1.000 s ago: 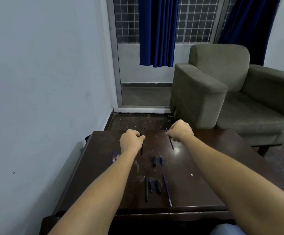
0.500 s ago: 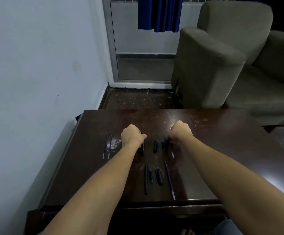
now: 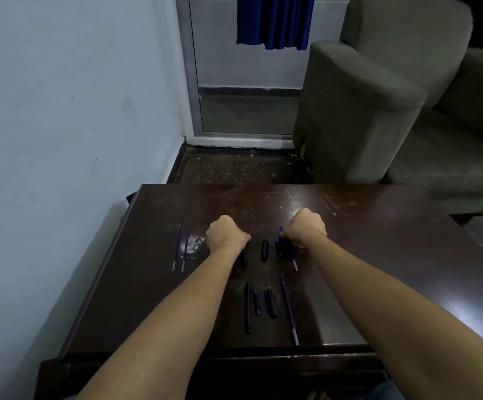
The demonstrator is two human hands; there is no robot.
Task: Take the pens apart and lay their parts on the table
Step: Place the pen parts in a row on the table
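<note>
While fists rest on scratched dark table point(image 3: 378, 241), left hand point(image 3: 225, 235) perhaps gripping barrel point(image 3: 243, 256), right hand point(image 3: 306, 228) pinching refill point(image 3: 292, 256).

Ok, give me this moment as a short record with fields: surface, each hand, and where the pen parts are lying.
surface: dark brown wooden table
left hand: fisted, knuckles down, over a black pen barrel
right hand: fisted around a thin blue refill
between hands: short black cap, lying apart
near row: long black barrel, blue-black piece, black cap piece, blue refill with silver tip
far left: two loose blue refills, side by side
</note>
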